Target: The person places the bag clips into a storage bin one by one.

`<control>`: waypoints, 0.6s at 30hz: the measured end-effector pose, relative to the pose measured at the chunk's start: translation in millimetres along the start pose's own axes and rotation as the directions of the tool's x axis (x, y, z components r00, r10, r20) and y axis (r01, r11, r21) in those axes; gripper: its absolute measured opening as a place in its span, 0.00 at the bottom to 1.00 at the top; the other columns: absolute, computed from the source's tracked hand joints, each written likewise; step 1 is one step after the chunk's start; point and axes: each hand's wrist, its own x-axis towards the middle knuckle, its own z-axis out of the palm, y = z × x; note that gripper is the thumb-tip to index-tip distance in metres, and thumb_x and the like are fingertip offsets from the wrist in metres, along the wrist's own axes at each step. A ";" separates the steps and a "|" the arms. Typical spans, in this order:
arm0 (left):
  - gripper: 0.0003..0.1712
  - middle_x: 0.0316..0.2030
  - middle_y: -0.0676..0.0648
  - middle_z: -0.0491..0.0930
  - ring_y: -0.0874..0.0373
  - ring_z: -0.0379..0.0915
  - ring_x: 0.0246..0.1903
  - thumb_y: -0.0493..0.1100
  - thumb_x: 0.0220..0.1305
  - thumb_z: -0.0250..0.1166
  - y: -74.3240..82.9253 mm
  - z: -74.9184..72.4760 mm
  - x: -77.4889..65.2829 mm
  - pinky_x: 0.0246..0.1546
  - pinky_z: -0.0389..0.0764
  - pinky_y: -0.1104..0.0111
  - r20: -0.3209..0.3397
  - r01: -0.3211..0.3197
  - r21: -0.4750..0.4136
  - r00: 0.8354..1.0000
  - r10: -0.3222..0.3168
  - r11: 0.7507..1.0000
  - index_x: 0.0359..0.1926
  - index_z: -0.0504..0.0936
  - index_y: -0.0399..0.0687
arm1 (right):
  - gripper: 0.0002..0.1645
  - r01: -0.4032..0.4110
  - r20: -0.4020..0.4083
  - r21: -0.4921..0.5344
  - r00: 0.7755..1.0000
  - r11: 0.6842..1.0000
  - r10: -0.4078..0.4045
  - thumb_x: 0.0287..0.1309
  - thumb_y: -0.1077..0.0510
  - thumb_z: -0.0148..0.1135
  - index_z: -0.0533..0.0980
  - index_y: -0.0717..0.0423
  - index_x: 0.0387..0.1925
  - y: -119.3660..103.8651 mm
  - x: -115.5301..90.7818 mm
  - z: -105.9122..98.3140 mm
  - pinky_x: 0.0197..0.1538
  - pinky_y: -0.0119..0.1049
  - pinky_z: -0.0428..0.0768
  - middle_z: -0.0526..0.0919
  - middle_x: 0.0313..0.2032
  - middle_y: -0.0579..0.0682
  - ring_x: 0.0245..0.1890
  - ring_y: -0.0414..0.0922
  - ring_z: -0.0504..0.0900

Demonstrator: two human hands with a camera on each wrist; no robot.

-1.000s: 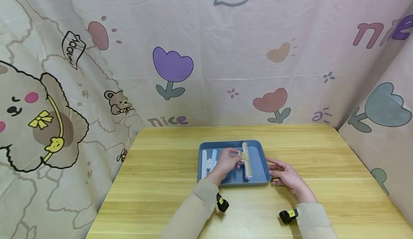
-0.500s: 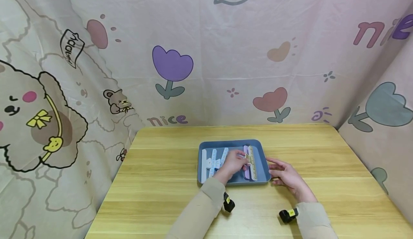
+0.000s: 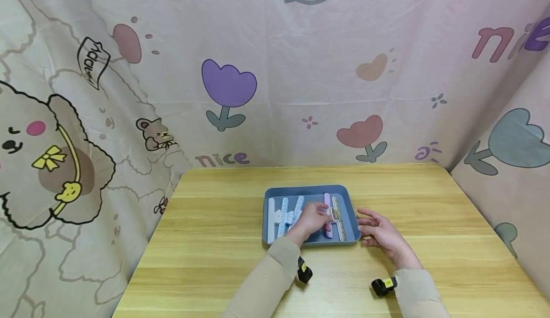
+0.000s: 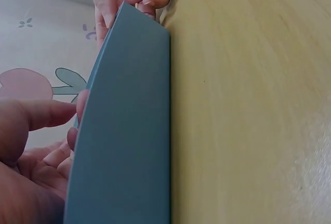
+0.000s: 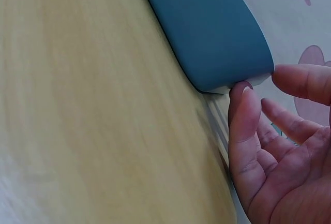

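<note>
A blue-grey tray (image 3: 315,243) holds several long ruler clips. On its right side lie a purple clip (image 3: 327,198) and, to the right of that, a white-and-gold clip (image 3: 339,225) slanting slightly. My left hand (image 3: 312,218) reaches over the tray, fingertips at the purple clip and right beside the handle of the white-and-gold one. Its fingertips are partly hidden behind the tray wall in the left wrist view. My right hand (image 3: 380,232) stays outside the tray's right end; its loosely bent fingers (image 5: 300,81) touch the outer wall near the corner.
On the tray's left side lie a white clip (image 3: 271,217) and two light-blue clips, one straight (image 3: 283,217) and one slanting (image 3: 299,203). The tray stands on a wooden table (image 3: 206,241). Behind it hangs a printed curtain (image 3: 301,69).
My left hand has moved right with the white-and-gold clip, which now lies flatter beside the purple one, its handle apart from the fingertips. The right hand has stayed at the tray's end.
</note>
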 end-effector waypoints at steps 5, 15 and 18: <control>0.23 0.27 0.47 0.78 0.55 0.76 0.20 0.34 0.57 0.61 3.2 -3.6 -2.9 0.23 0.76 0.64 -0.003 -0.007 0.046 1.000 0.007 0.999 0.55 0.71 0.38 | 0.39 -0.006 -0.009 -0.002 1.000 1.000 0.005 0.55 0.66 0.57 0.53 0.58 0.66 0.7 1.5 -0.1 0.32 0.42 0.80 0.67 0.54 0.66 0.36 0.48 0.78; 0.22 0.31 0.52 0.76 0.56 0.76 0.22 0.37 0.58 0.60 6.7 -34.2 -19.0 0.23 0.74 0.66 0.016 -0.092 0.165 0.996 0.091 0.982 0.55 0.72 0.42 | 0.38 0.004 0.005 -0.055 1.000 0.998 -0.004 0.57 0.67 0.54 0.50 0.62 0.66 -3.7 2.4 3.4 0.34 0.48 0.79 0.66 0.54 0.70 0.38 0.54 0.77; 0.21 0.33 0.52 0.76 0.56 0.77 0.23 0.39 0.59 0.61 7.4 -49.7 -28.0 0.22 0.73 0.67 0.015 -0.110 0.193 0.994 0.109 0.975 0.54 0.73 0.46 | 0.38 0.007 0.010 -0.075 1.000 0.997 -0.006 0.58 0.67 0.53 0.49 0.63 0.66 -8.6 1.2 3.8 0.35 0.50 0.78 0.65 0.54 0.71 0.38 0.56 0.77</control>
